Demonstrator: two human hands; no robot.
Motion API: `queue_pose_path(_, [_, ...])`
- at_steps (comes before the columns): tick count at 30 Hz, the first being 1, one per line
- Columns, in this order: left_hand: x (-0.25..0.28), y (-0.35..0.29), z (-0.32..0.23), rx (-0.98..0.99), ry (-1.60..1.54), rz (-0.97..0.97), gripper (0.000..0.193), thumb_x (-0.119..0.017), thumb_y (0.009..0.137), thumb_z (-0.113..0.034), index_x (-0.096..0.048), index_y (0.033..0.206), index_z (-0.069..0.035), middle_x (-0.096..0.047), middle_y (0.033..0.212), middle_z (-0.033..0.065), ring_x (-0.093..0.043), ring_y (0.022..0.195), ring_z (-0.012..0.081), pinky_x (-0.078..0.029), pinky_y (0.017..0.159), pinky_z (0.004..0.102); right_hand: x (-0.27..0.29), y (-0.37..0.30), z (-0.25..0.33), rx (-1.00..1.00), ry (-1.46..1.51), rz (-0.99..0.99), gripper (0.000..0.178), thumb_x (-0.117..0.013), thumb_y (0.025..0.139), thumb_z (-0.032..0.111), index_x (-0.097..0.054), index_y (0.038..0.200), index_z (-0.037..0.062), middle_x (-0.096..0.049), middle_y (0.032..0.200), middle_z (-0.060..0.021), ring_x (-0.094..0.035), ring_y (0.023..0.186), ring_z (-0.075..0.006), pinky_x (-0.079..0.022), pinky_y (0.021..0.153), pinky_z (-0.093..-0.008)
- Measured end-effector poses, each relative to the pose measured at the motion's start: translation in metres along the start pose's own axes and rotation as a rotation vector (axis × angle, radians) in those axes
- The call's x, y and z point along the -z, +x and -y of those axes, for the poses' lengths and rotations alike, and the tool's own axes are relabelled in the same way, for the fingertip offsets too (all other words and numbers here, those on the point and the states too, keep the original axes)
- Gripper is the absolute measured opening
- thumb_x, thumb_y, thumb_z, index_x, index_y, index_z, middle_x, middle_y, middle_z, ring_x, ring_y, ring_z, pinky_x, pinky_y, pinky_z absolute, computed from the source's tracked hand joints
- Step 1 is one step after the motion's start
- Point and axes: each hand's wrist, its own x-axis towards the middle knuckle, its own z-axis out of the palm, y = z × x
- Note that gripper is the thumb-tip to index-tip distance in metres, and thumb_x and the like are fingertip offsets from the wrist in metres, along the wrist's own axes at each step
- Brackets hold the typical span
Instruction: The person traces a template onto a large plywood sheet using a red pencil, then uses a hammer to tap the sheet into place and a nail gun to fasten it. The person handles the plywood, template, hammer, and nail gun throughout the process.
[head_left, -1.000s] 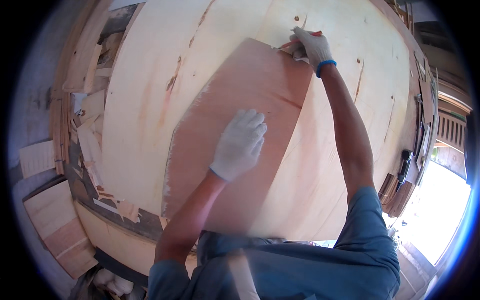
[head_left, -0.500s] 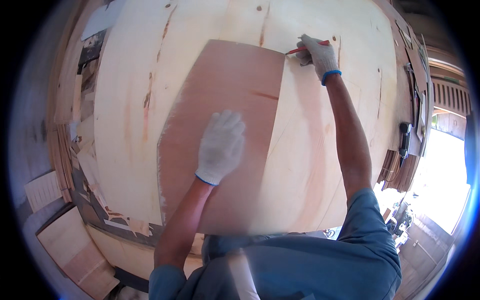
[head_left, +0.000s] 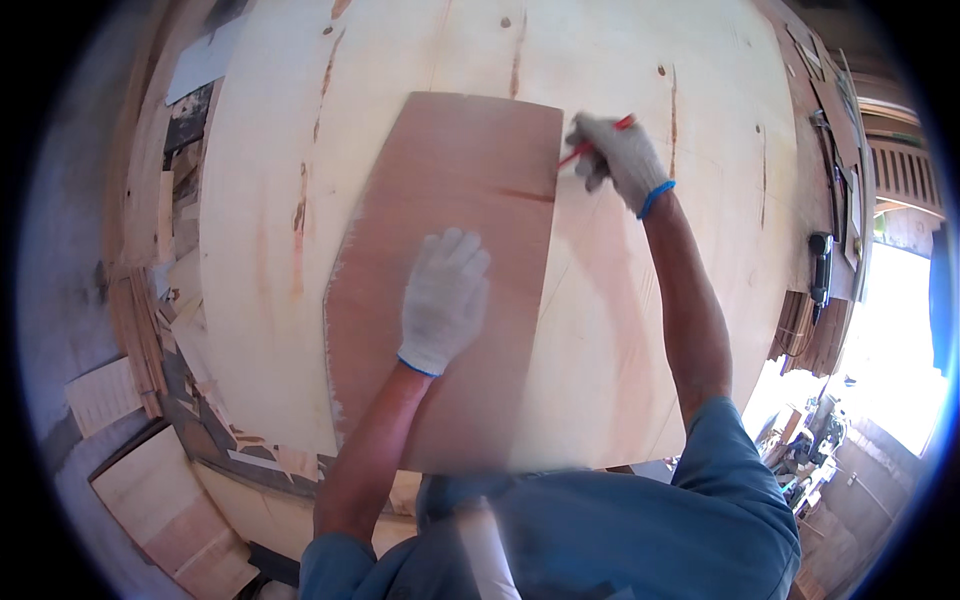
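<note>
Right grip (head_left: 618, 160): gloved, fingers closed in a narrow pinch on a red pencil (head_left: 575, 154). Pencil sits tilted, back end poking out above the knuckles, front end pointing down-left of the grip at the right edge of the brown board (head_left: 460, 165). Tip at or just beside that edge; too blurred to call contact.

Board lies immediately left of the right grip and runs back toward the person, passing under the left grip. Left grip (head_left: 443, 300): gloved, fingers together and laid flat on the board, nothing held.

Pale plywood sheet (head_left: 255, 170) under the board, extends past both grips on either side. Wood scraps (head_left: 193, 330) well left of the left grip. Black object (head_left: 821, 270) and slatted panel (head_left: 905, 178) well right of the right grip.
</note>
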Motion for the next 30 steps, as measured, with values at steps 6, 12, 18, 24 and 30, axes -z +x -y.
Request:
queue_pose_path(6, [-0.006,-0.003,0.001,-0.049,0.059,-0.082,0.036,-0.071,0.087,-0.002,-0.065,0.123,-0.004,-0.065,0.136,0.0149,-0.057,0.133,0.0411,-0.04,0.118,0.0571,-0.051,0.061,0.004,0.319,0.265,0.048,0.032,-0.072,0.096,0.031,-0.074,0.099,-0.001,-0.075,0.085,-0.0105,-0.068,0.068,-0.016,-0.059,0.069,-0.0308])
queue_pose_path(12, [-0.002,-0.005,0.003,-0.041,-0.001,-0.095,0.038,-0.073,0.087,-0.004,-0.065,0.125,-0.004,-0.065,0.137,0.0162,-0.057,0.134,0.0406,-0.041,0.118,0.0579,-0.08,0.071,0.014,0.327,0.131,0.045,0.029,-0.072,0.094,0.03,-0.077,0.093,0.0014,-0.073,0.081,-0.0049,-0.066,0.07,-0.0118,-0.055,0.069,-0.0275])
queue_pose_path(18, [-0.001,-0.005,0.002,-0.039,0.024,-0.096,0.039,-0.074,0.087,-0.005,-0.065,0.125,-0.004,-0.065,0.137,0.0166,-0.058,0.133,0.0405,-0.042,0.117,0.0577,-0.087,0.075,0.032,0.359,-0.244,0.091,0.03,-0.068,0.095,0.033,-0.075,0.088,0.0037,-0.074,0.08,-0.0057,-0.066,0.067,-0.0135,-0.055,0.067,-0.0288])
queue_pose_path(24, [-0.003,-0.007,0.005,-0.06,0.004,-0.123,0.039,-0.073,0.087,-0.004,-0.065,0.125,-0.004,-0.064,0.138,0.0167,-0.057,0.134,0.0407,-0.042,0.117,0.0581,-0.11,0.087,0.039,0.733,-0.937,-0.113,0.02,-0.063,0.098,0.026,-0.074,0.091,0.0114,-0.076,0.093,-0.0073,-0.071,0.083,-0.0263,-0.056,0.073,-0.0424])
queue_pose_path(30, [-0.009,-0.01,0.005,-0.034,0.012,-0.044,0.034,-0.07,0.09,-0.008,-0.065,0.124,-0.005,-0.062,0.139,0.0161,-0.054,0.137,0.0392,-0.039,0.119,0.0564,-0.068,0.054,-0.003,1.06,-0.454,-0.4,0.019,-0.063,0.101,0.017,-0.077,0.111,0.0106,-0.077,0.105,-0.0125,-0.074,0.095,-0.0282,-0.058,0.085,-0.039])
